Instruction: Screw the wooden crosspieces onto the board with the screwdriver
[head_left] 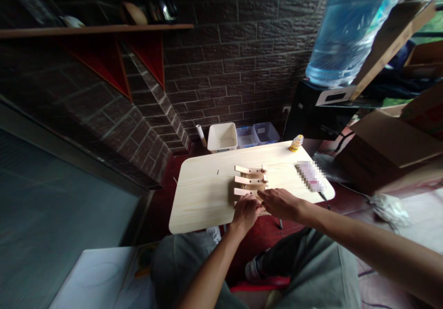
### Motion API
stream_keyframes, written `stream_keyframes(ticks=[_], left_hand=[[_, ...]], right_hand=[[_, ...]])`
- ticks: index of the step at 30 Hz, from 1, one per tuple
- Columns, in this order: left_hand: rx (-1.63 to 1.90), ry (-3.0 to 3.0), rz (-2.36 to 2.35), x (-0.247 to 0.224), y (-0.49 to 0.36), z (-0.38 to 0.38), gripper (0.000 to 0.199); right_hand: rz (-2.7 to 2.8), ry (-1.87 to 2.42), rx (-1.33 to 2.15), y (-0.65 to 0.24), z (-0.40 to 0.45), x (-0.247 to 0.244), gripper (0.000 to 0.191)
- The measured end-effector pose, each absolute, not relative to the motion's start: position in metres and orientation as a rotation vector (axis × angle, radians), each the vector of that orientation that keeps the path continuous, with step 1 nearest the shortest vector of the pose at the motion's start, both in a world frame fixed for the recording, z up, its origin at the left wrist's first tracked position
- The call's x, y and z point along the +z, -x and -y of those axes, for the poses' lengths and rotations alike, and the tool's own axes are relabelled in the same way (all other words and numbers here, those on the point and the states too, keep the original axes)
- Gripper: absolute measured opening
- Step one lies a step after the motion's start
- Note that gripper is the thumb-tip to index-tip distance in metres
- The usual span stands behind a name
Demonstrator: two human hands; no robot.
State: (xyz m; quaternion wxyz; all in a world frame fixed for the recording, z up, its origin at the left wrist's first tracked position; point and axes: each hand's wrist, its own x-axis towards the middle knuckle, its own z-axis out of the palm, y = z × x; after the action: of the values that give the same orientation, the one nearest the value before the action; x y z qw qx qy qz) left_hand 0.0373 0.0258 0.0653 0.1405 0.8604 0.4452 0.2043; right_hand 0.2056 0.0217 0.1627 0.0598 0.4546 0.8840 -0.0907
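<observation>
A wooden assembly (248,180) of several pale, bent slats joined by crosspieces lies on the light wood table (199,203). Dark round spots dot the slats, and small pegs or screws stand at their right ends. At its near edge, my left hand (245,211) has its fingers closed on the wooden assembly. My right hand (279,202) meets it from the right, fingers bent together over the same near corner. Whatever the right fingertips pinch is hidden. A short, thin dark piece (218,172), perhaps a screw, rests on the table left of the slats.
At the table's far right stands a small bottle with a yellow base (296,143), and a blurred-out flat object (310,176) lies nearer. Behind the table are a white bin (222,137) and blue plastic boxes (266,133). A large water bottle (349,37) stands at right.
</observation>
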Motion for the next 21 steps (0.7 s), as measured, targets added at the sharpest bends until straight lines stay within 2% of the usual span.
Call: stream_keyframes(ticks=[6,15,21], left_hand=[[0.583,-2.510,-1.299,0.064,-0.037,-0.025,0.003],[0.568,-2.484,-1.305,0.068,-0.038,-0.024,0.006],[0.648,-2.504,-1.240,0.056,-0.035,-0.024,0.007]], right_hand=[[-2.658,-1.407,-0.261,-0.206,-0.025,0.156,0.024],[-2.717,-1.454,-0.273,-0.210,-0.017,0.153,0.035],[-2.741,-1.358,-0.303,-0.210,-0.018,0.154,0.022]])
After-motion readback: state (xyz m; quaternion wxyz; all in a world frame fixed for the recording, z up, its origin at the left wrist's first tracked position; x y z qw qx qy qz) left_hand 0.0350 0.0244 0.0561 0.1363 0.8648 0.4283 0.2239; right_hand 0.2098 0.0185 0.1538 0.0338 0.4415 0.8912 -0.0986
